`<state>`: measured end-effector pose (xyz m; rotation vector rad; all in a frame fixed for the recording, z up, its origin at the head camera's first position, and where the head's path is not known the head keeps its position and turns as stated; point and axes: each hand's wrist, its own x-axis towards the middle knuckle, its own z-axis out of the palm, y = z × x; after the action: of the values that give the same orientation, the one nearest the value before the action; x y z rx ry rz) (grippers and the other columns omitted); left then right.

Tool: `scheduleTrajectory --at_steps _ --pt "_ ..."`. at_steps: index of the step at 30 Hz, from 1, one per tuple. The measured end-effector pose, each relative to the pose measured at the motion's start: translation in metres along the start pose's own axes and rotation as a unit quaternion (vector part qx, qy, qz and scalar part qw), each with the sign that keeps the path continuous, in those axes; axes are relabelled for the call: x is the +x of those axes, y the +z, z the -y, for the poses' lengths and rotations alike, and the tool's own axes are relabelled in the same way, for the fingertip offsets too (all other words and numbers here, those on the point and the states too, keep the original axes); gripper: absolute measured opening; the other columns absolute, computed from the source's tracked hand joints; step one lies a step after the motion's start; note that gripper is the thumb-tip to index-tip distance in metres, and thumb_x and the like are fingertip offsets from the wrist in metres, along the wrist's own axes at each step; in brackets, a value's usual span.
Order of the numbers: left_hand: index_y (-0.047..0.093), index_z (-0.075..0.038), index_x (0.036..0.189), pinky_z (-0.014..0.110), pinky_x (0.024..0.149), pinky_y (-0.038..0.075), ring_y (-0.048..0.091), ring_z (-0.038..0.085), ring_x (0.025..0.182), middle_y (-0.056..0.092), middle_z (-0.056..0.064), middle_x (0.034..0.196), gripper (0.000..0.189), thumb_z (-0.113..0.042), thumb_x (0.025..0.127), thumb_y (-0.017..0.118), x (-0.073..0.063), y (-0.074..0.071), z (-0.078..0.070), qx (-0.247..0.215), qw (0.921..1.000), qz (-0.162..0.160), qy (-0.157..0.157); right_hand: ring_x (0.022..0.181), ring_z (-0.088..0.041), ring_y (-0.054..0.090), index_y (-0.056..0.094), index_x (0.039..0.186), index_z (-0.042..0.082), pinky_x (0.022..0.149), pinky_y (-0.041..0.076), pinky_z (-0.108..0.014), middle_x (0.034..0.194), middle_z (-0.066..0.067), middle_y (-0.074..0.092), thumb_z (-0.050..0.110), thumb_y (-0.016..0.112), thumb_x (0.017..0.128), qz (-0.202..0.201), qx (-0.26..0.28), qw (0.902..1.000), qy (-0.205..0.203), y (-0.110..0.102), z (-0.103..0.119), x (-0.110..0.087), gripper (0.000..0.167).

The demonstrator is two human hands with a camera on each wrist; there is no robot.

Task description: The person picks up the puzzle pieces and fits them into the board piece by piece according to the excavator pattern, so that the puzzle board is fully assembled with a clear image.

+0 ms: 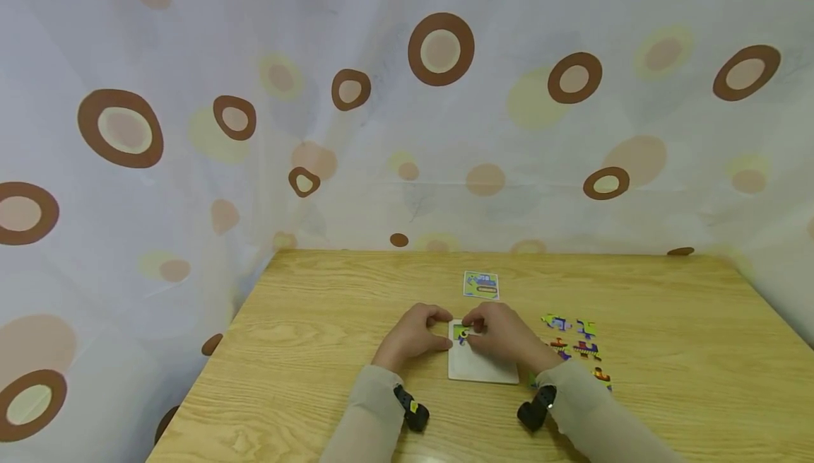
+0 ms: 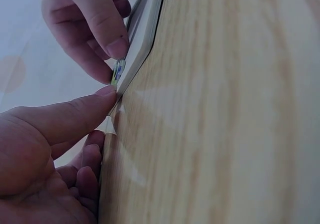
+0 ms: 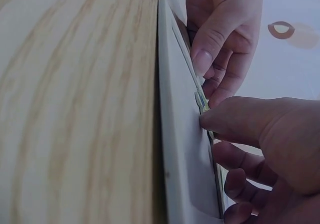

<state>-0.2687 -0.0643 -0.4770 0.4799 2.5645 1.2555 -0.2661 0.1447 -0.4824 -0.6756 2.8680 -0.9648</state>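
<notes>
A white puzzle tray (image 1: pixel 483 367) lies flat on the table. In its upper left corner sits a green-and-yellow puzzle piece (image 1: pixel 459 333), partly covered by fingers. My right hand (image 1: pixel 505 334) pinches that piece between thumb and fingers; in the right wrist view its thumb (image 3: pixel 220 120) lies against the piece's edge. With thumb and index finger, my left hand (image 1: pixel 410 336) holds the tray's left edge near the upper corner. The left wrist view shows that thumb (image 2: pixel 82 114) touching the tray's rim and the other fingers curled below.
Behind the tray lies a square picture card (image 1: pixel 481 285) showing a blue digger. Several loose puzzle pieces (image 1: pixel 586 348) are spread to the right, some partly hidden by the right forearm. A spotted curtain (image 1: pixel 439 116) hangs behind the wooden table (image 1: pixel 318 350).
</notes>
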Motion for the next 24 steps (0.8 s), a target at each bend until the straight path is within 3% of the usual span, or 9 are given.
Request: scheduleTrajectory --at_steps 6,17,24 --pt "0.07 -0.011 0.118 0.041 0.098 0.044 0.054 0.023 0.111 0.062 0.002 0.119 0.038 -0.01 0.082 0.081 0.0007 0.0007 0.0019 0.0 1.0 -0.001 0.003 0.068 -0.013 0.047 0.077 0.105 0.006 0.059 0.041 -0.03 0.077 0.004 0.055 0.008 0.077 0.081 -0.001 0.007 1.0 0.004 -0.0003 0.0017 -0.0007 0.023" --pt "0.07 -0.011 0.118 0.04 0.097 0.044 0.054 0.021 0.109 0.063 0.001 0.119 0.038 -0.01 0.082 0.081 0.0041 0.0009 0.0031 0.004 0.9999 0.006 0.014 0.075 -0.013 0.053 0.075 0.091 0.009 0.069 0.047 -0.033 0.082 0.002 0.061 0.006 0.078 0.08 -0.012 0.005 0.9999 -0.002 -0.0018 0.0034 -0.0006 0.012" --pt "0.07 -0.011 0.118 0.041 0.097 0.044 0.053 0.022 0.109 0.062 0.001 0.118 0.038 -0.01 0.082 0.081 0.0007 0.0001 0.0017 0.0 0.9999 0.004 0.012 0.076 -0.012 0.053 0.076 0.094 0.008 0.068 0.047 -0.032 0.084 0.003 0.061 0.007 0.078 0.082 -0.003 0.023 0.9997 0.006 -0.0057 0.0053 -0.0019 0.013"
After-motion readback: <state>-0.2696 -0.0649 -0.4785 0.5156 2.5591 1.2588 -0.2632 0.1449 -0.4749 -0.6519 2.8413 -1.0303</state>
